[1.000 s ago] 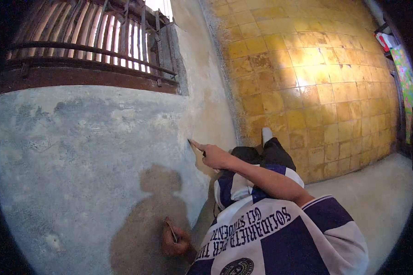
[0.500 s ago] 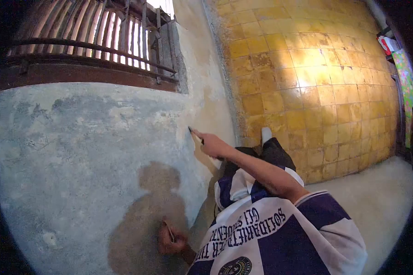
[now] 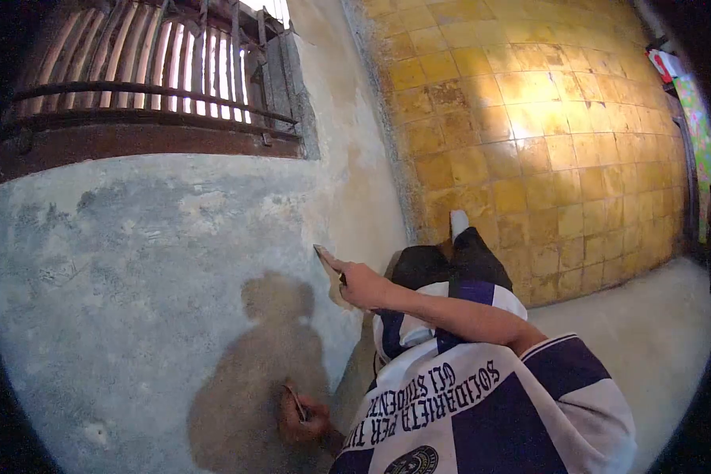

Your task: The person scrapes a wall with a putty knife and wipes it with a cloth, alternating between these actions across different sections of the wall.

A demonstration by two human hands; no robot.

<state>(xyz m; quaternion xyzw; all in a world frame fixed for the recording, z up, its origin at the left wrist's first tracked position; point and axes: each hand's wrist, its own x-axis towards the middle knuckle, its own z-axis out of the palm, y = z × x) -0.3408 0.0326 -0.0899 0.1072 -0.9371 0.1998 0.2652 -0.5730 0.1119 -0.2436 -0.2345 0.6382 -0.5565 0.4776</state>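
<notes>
My right hand [image 3: 362,286] is closed around the handle of a putty knife [image 3: 328,257]. The knife's narrow blade points up and left, its tip at the wall [image 3: 158,261], near where the grey-blue surface turns beige. Low in the view, in the shadow on the wall, my left hand [image 3: 302,419] is closed on a thin flat piece with a pale edge [image 3: 296,401]. Its exact kind is too dark to make out.
A barred window [image 3: 158,79] with wooden slats is at the upper left. Yellow floor tiles [image 3: 561,174] stretch to the right, with a white-tipped foot [image 3: 459,221] on them. A paler floor strip [image 3: 632,324] lies lower right. Floral cloth [image 3: 694,134] hangs at the far right.
My right hand and the putty knife have moved down and slightly left along the wall. The left hand keeps its hold, shifted only slightly in view.
</notes>
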